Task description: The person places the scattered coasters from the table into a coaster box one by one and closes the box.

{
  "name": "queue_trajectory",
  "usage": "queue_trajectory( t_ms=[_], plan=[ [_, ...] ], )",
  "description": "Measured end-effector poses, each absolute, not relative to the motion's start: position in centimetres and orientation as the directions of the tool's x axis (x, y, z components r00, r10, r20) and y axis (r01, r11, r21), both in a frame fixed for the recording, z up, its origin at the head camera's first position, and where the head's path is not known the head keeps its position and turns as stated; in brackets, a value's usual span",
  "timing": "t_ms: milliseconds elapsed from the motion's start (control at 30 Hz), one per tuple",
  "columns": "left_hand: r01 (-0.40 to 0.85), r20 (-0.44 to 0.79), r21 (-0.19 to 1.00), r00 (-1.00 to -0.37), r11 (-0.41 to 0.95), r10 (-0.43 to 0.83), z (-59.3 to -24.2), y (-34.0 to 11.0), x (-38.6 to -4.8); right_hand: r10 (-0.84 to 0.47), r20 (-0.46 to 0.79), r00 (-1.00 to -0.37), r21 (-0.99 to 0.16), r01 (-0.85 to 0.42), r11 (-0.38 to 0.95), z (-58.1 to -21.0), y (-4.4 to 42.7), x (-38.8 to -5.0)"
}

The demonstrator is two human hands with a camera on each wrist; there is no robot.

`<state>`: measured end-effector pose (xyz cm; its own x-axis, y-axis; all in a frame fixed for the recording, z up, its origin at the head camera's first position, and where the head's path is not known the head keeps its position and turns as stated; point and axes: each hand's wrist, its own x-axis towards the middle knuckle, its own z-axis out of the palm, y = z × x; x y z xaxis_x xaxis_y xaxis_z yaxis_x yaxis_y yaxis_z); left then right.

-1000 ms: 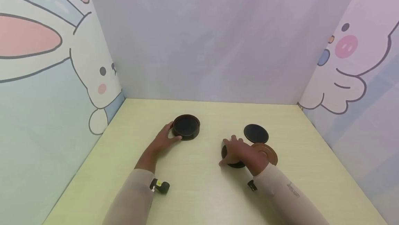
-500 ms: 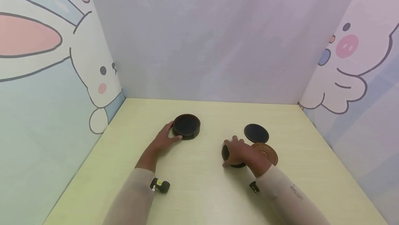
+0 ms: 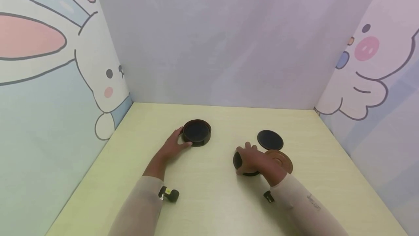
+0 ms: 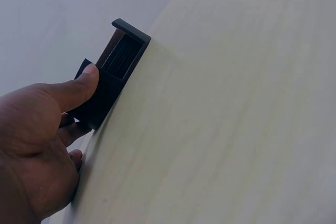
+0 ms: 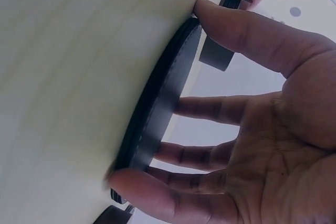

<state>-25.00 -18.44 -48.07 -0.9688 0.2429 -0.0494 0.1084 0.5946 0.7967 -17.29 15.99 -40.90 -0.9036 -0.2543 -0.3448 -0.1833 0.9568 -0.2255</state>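
Observation:
My left hand holds the side of a round black coaster holder, with a dark stack showing through its side slot in the left wrist view. Its thumb lies on the holder's wall near that slot. On the right, my right hand reaches over a round black coaster on the table. Thumb and fingers grip its stitched rim in the right wrist view, where the coaster looks thick; whether it is one or a stack, I cannot tell.
Behind the right hand lies another flat black disc. A brown round disc with ring grooves sits beside the right wrist, partly covered by the arm. Printed side walls and a plain back wall enclose the pale wooden table.
The thumb and fingers of my right hand have drawn in closer around the black coaster. My left hand and the coaster holder stay in place.

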Motion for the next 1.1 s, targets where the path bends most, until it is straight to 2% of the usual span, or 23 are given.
queue_trajectory(
  t_ms=[400, 733, 1100],
  plan=[
    [0.105, -0.054, 0.796, -0.969, 0.597, 0.242, -48.15, -18.44, -25.14, -0.234, -0.316, -0.919, -0.214, -0.172, 0.962, -41.60, 16.32, -17.75],
    [0.106, -0.052, 0.785, -0.970, 0.610, 0.236, -48.04, -18.42, -25.05, -0.244, -0.271, -0.931, -0.136, -0.214, 0.967, -41.67, 16.27, -17.68],
    [0.115, -0.050, 0.781, -0.968, 0.613, 0.246, -48.01, -18.33, -25.01, -0.280, -0.229, -0.932, -0.111, -0.260, 0.959, -41.45, 15.78, -17.65]
  ],
)
